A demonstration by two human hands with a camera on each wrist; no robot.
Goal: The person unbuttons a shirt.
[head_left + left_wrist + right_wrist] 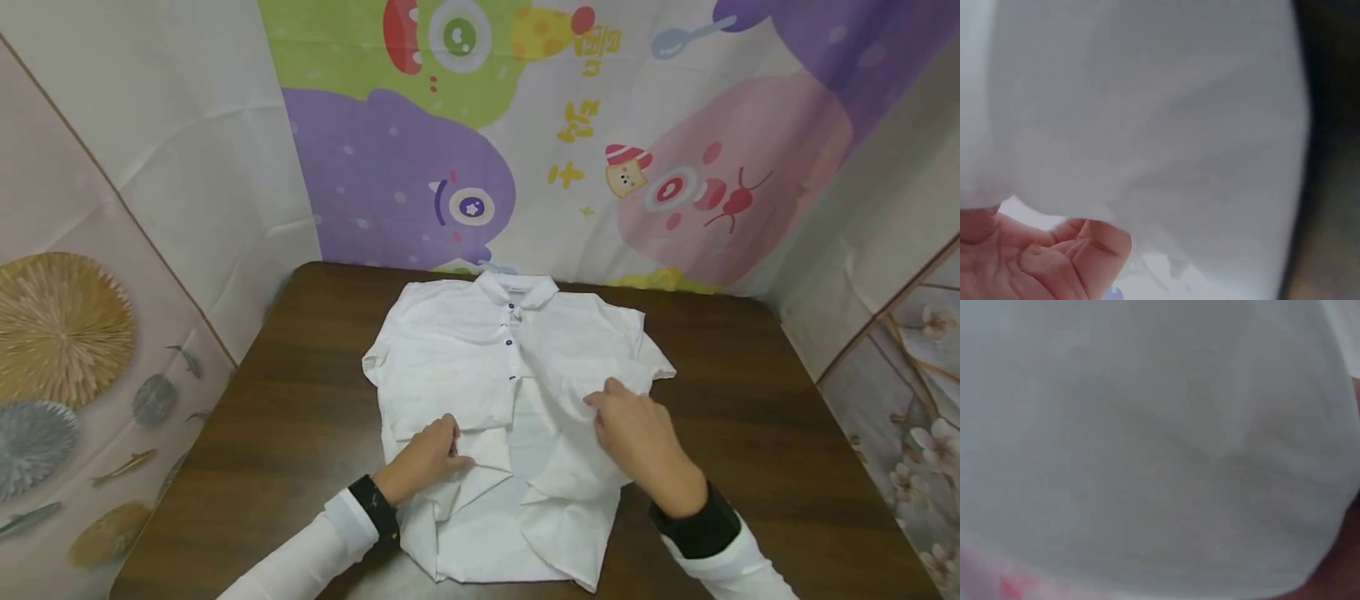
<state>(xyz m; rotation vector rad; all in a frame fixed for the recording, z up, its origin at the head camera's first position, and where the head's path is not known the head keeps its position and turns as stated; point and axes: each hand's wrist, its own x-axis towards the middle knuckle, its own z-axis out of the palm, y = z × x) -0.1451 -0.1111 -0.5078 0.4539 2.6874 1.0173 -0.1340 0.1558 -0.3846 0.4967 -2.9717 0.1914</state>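
Observation:
A white short-sleeved shirt [450, 367] lies front up on the table, collar toward the back wall and dark buttons down its middle. Its lower front is parted, showing the inside of the back panel [495, 542]. My left hand [423, 458] holds the left front panel, whose lower part is bunched in folds. On the other side my right hand [641, 442] pinches the right front panel, lifting it a little. White cloth [1147, 112] fills most of the left wrist view above curled fingers. In the right wrist view, cloth [1147, 456] hides the right fingers.
The shirt rests on a dark brown wooden table [300, 392]. Behind the table hangs a curtain [540, 233] with cartoon monsters. Patterned cloth panels [180, 250] stand close on both sides.

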